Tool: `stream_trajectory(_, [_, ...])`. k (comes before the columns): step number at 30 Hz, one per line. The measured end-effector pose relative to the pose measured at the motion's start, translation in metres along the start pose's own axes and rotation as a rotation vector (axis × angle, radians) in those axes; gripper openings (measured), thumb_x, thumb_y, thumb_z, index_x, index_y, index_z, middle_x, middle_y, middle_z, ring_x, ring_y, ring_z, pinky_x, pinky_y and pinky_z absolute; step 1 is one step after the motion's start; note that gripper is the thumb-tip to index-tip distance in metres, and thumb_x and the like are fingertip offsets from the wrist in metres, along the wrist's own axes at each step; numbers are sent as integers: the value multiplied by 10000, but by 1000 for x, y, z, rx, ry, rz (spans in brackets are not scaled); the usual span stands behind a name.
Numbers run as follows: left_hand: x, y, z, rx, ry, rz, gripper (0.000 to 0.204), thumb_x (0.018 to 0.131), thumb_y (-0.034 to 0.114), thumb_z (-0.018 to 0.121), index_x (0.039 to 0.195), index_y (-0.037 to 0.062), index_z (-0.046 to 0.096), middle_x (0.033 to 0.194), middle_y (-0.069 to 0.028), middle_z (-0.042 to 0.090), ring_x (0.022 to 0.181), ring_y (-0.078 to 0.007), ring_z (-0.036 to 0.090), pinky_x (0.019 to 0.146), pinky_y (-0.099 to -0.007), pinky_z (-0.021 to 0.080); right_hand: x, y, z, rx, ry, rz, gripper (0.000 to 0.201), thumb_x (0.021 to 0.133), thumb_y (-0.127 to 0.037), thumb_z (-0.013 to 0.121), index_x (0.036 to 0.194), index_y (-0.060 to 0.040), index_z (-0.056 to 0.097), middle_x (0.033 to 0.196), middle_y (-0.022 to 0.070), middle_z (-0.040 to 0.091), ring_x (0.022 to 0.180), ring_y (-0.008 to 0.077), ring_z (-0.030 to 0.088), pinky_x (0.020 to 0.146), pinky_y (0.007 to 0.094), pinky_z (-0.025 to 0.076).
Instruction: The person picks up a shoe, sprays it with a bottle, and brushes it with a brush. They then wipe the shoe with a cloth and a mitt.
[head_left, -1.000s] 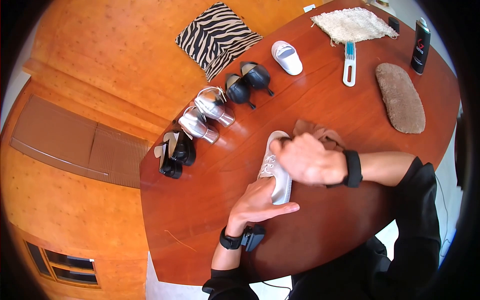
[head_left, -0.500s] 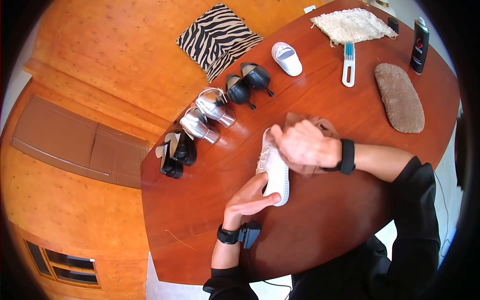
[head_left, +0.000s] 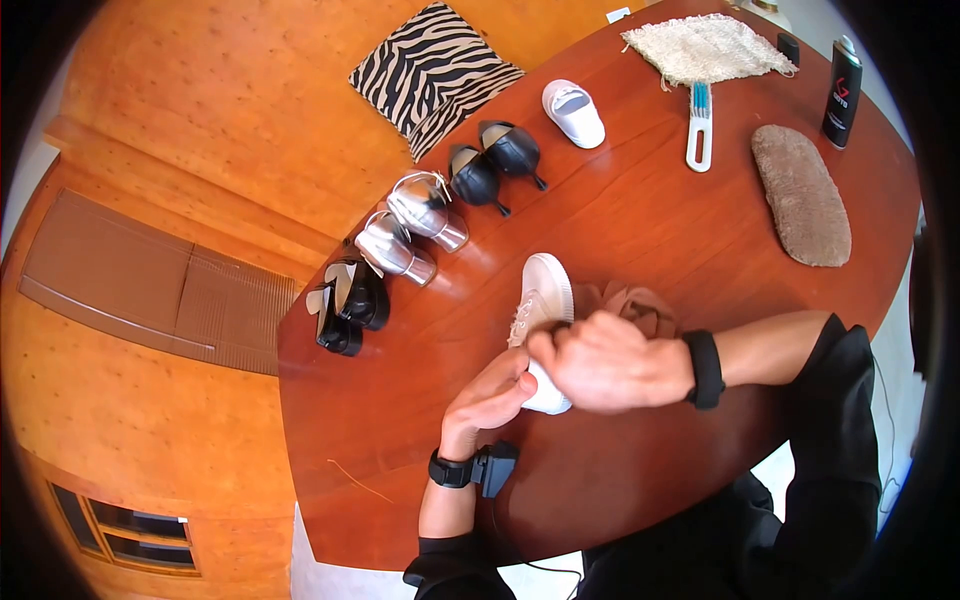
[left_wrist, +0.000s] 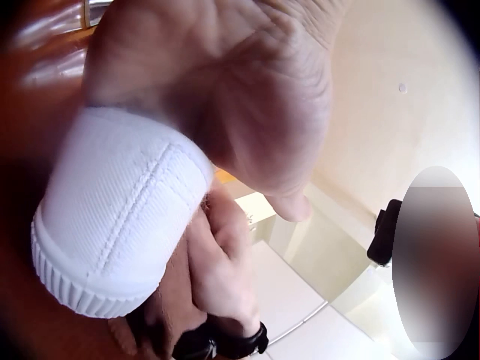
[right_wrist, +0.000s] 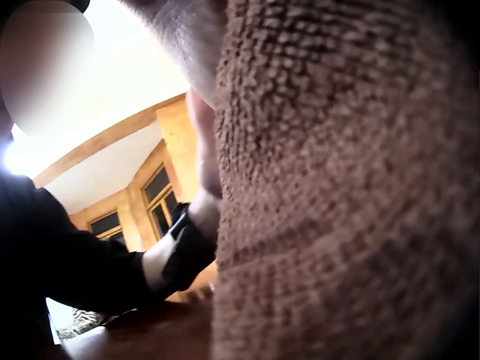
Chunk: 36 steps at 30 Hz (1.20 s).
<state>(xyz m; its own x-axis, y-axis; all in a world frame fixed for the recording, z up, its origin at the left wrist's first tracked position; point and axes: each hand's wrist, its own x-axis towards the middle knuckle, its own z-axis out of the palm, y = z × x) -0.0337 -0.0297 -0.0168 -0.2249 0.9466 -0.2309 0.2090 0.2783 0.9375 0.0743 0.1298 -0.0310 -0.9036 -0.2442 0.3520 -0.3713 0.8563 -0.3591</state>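
A white lace-up shoe [head_left: 547, 286] lies on the table with its toe pointing away from the person; its ribbed heel end [left_wrist: 120, 202] fills the lower left of the left wrist view. The left hand [head_left: 487, 396] holds it at the opening, thumb near the heel and the other fingers largely hidden. Curled round a bunched brown cloth [head_left: 640, 306], the right hand [head_left: 615, 365] is at the shoe's side near the heel. In the right wrist view the cloth [right_wrist: 337, 180] covers much of the picture.
Along the far edge stand black shoes [head_left: 360, 295], silver heels [head_left: 395, 248], black heels [head_left: 512, 150] and another white shoe [head_left: 574, 115]. To the right lie a cream cloth [head_left: 705, 50], a white brush [head_left: 699, 140], a brown fluffy pad [head_left: 803, 195] and a black spray can [head_left: 842, 95].
The right hand has moved from near the shoe's toe towards its heel, with the cloth. The toe shows uncovered now. The left hand has shifted slightly to the left.
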Motion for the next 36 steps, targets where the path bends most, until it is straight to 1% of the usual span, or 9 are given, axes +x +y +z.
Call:
stream_trajectory(2, [-1,1,-2,49,40,24,863,750,795,380,927,-38,523,842,-84,520,787,-151,485,663,-298,423,-6,-11,4,8,-59,-106,303,755,-79,513,985,114,470,596,151,568,466,281,587,380,380,425])
stream_trajectory(3, [-1,-9,-3,48,42,24,863,750,795,380,927,-38,523,842,-84,520,787,-151,485,663,-298,423,-11,-14,7,39,25,-203,421,772,-86,503,1106,163,442,577,134,554,430,267,564,360,368,415])
stream_trajectory(6, [0,-29,-3,142,152,59,893,732,822,342,921,-31,525,839,-74,535,809,-141,491,672,-293,429,-9,-10,10,10,-59,-282,503,776,-96,505,1181,186,403,558,127,546,414,263,550,360,365,415])
stream_trajectory(12, [1,2,2,45,75,6,906,726,830,343,899,-43,514,804,-66,508,786,-134,470,635,-273,407,8,15,-8,-46,7,-87,171,766,-139,542,810,13,474,565,132,576,449,295,583,394,391,437])
stream_trajectory(20, [4,-19,-1,165,97,64,815,759,805,338,751,-2,454,732,-33,432,681,-135,408,571,-305,362,19,52,-12,-155,92,169,182,810,-136,528,858,33,478,556,143,581,483,296,600,435,394,451])
stream_trajectory(24, [5,-17,1,188,76,77,807,788,780,318,755,-12,470,716,-52,447,677,-148,425,583,-304,379,14,40,0,-151,216,130,208,790,-140,562,849,38,472,508,142,540,431,301,561,400,405,425])
stream_trajectory(27, [2,-13,5,185,164,104,812,810,759,308,794,-29,501,719,-78,491,686,-166,462,608,-302,406,7,13,-9,-10,3,29,224,740,-95,544,875,58,454,583,176,572,473,320,587,423,411,440])
stream_trajectory(31, [2,-8,1,73,76,59,795,833,725,331,901,-42,531,780,-99,550,737,-175,509,657,-313,436,-3,-3,-2,64,-55,-160,213,762,-83,530,883,84,475,573,150,568,465,294,584,396,382,448])
stream_trajectory(36, [3,0,3,34,93,104,769,852,696,345,962,-42,532,835,-93,567,775,-166,519,691,-320,449,-2,-1,0,79,-59,-208,218,788,-111,513,901,74,491,573,148,566,478,309,583,399,402,446])
